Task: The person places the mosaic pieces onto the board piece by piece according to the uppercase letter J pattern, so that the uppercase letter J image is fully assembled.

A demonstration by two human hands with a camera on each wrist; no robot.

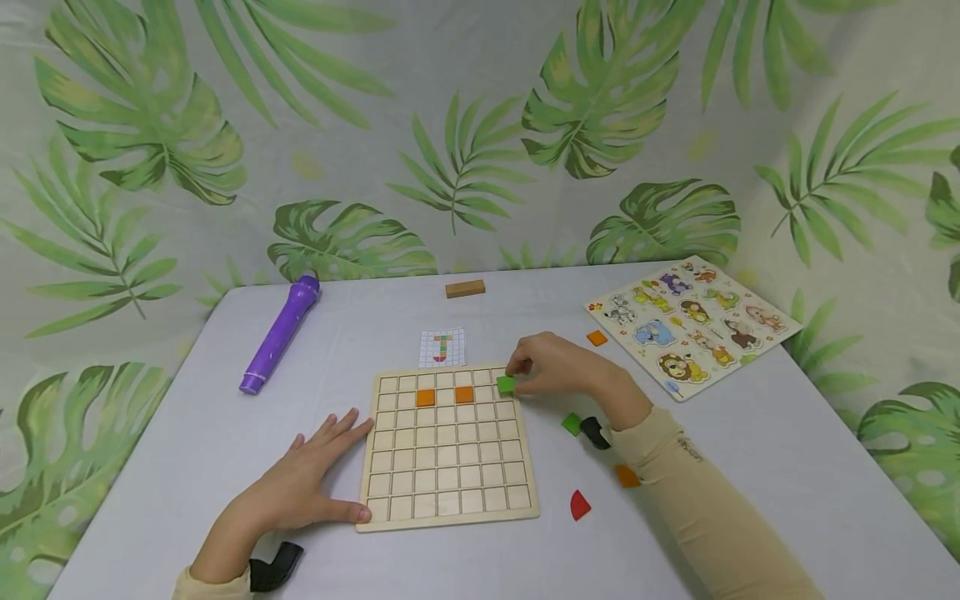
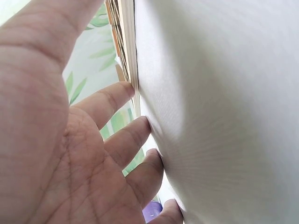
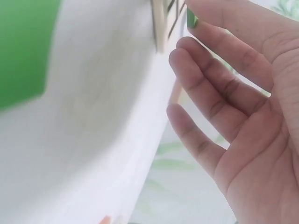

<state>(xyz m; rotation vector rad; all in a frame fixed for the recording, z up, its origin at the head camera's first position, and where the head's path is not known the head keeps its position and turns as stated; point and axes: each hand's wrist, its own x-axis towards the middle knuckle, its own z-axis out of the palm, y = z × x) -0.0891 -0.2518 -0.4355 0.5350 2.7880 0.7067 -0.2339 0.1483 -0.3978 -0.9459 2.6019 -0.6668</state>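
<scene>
A wooden grid board (image 1: 447, 458) lies on the white table, with two orange square tiles (image 1: 425, 397) in its upper rows. My right hand (image 1: 558, 367) pinches a green square tile (image 1: 506, 385) between thumb and index finger over the board's upper right corner. In the right wrist view only the edge of that tile (image 3: 191, 18) shows at the fingertips. My left hand (image 1: 303, 483) rests at the board's left side with fingers spread, its thumb and fingertips touching the edge. Above the board lies a small pattern card (image 1: 442, 347) with a coloured J-like shape on a grid.
Right of the board lie another green tile (image 1: 572, 423), a red quarter-circle piece (image 1: 580, 505) and an orange piece (image 1: 627, 476). Farther back are an orange tile (image 1: 597, 337), an animal puzzle board (image 1: 652, 354) and a wooden block (image 1: 465, 288). A purple microphone-shaped object (image 1: 281, 333) lies left.
</scene>
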